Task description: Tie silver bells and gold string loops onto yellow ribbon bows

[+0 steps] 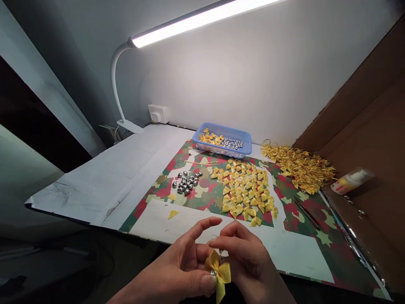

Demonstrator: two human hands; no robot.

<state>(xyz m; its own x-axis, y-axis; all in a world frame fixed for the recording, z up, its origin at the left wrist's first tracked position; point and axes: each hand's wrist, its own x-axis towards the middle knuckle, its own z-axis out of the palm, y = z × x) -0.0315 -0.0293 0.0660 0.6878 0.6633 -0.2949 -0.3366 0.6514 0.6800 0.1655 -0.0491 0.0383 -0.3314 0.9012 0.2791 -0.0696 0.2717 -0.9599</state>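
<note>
Between the thumb and fingers of my left hand (182, 268) is a yellow ribbon bow (223, 273). A small silver bell (213, 273) sits at the middle of this bow, beside my thumb tip. My left index finger is raised and curved above it. Close against the bow, my right hand (248, 257) has its fingers bent together on a thin pale strand (223, 253), whose ends are partly hidden. Beyond my hands lie rows of yellow bows (248, 188) and a cluster of silver bells (187, 184) on the camouflage-patterned sheet (210, 196).
A blue basket (248, 145) with bows and bells stands at the back. Right of it are a pile of gold ties (300, 166), tweezers (306, 213) and a small bottle (349, 180). A cardboard wall (370, 105) bounds the right; a lamp (117, 80) is clamped at left.
</note>
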